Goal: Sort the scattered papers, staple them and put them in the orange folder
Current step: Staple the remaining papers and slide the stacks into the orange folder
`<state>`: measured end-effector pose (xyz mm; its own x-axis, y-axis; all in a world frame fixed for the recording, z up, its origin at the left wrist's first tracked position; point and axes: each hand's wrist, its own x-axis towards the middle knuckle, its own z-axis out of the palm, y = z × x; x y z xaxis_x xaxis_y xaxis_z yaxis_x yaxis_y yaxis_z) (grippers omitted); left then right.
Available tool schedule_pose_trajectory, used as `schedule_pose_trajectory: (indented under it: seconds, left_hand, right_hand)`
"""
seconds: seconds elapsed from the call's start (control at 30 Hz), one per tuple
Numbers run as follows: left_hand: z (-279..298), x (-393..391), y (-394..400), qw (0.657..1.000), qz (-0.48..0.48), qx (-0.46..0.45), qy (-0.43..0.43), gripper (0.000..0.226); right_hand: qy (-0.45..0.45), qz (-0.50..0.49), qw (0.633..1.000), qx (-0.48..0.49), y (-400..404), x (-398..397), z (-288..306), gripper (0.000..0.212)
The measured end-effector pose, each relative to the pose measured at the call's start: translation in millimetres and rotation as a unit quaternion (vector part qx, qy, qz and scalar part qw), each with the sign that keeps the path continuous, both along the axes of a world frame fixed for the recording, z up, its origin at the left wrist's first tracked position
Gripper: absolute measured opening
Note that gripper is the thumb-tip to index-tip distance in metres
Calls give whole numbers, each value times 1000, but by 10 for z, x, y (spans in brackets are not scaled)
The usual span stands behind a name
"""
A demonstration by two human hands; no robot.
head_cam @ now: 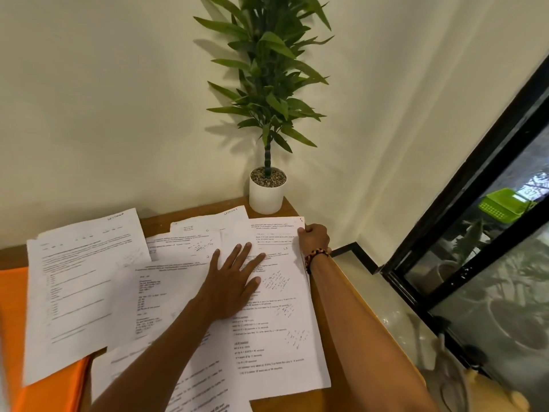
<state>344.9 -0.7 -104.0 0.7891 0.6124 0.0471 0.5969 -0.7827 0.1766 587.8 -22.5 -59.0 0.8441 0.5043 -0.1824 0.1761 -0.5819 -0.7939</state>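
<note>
Wooden table [332, 281]: hands on scattered papers [267, 322].

The light is warm and moderate, even over the wall [104, 99]; the plant [267, 69] throws a soft double shadow to nine o'clock, so the source sits to the right; the pot [266, 191] is bright white without clipping; the papers [276, 292] are well lit, their print legible only near the centre and smeared toward six o'clock; the orange folder [17, 307] at eight o'clock is blurred along the frame edge; wide-angle bending curves the black frame [463, 188] at three o'clock and stretches the forearms; the glass [490, 292] at four o'clock is dim, with murky reflections; the left hand [234, 278] casts a faint shadow on the sheet.
</note>
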Motion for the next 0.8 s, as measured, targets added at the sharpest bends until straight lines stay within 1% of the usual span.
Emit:
schedule_pose_trajectory:
  seconds: [0.1, 0.2, 0.3, 0.33, 0.47, 0.53, 0.6, 0.67, 0.7, 0.73, 0.77, 0.8]
  left_hand:
    - [3, 8, -11, 1000, 4, 0, 8, 61]
    - [21, 2, -25, 1000, 5, -2, 17, 61]
    - [29, -1, -32, 1000, 8, -6, 18, 62]
    - [32, 4, -34, 1000, 7, -6, 18, 62]
    - [28, 11, -35, 999, 8, -3, 32, 61]
    - [39, 15, -38, 999, 8, -4, 39, 62]
    - [61, 17, -40, 999, 5, -10, 52, 63]
    - [104, 29, -27, 997, 4, -17, 76, 63]
    - [124, 43, -3, 996, 9, -35, 79, 63]
    - [176, 60, 2, 996, 21, -68, 63, 64]
    - [262, 76, -4, 992, 45, -119, 14, 63]
    - [367, 80, -11, 978, 84, -178, -70, 61]
  right_hand:
    - [-10, -50, 998, 38, -86, 12, 94, 9]
    - [-79, -88, 992, 38, -229, 58, 263, 6]
    - [-163, -116, 977, 69, -374, 123, 521, 21]
    - [-198, -130, 968, 85, -419, 171, 626, 23]
    - [-339, -158, 915, 148, -526, 480, 1044, 16]
    - [-395, -145, 890, 173, -552, 576, 1224, 17]
    - [-429, -108, 876, 191, -556, 579, 1355, 18]
    - [-405, -57, 889, 205, -552, 536, 1412, 15]
    - [-378, -37, 901, 209, -554, 510, 1413, 14]
    - [-343, -16, 915, 213, -543, 497, 1381, 14]
    - [-300, 8, 929, 215, -532, 469, 1337, 14]
    - [-250, 33, 944, 214, -525, 428, 1276, 14]
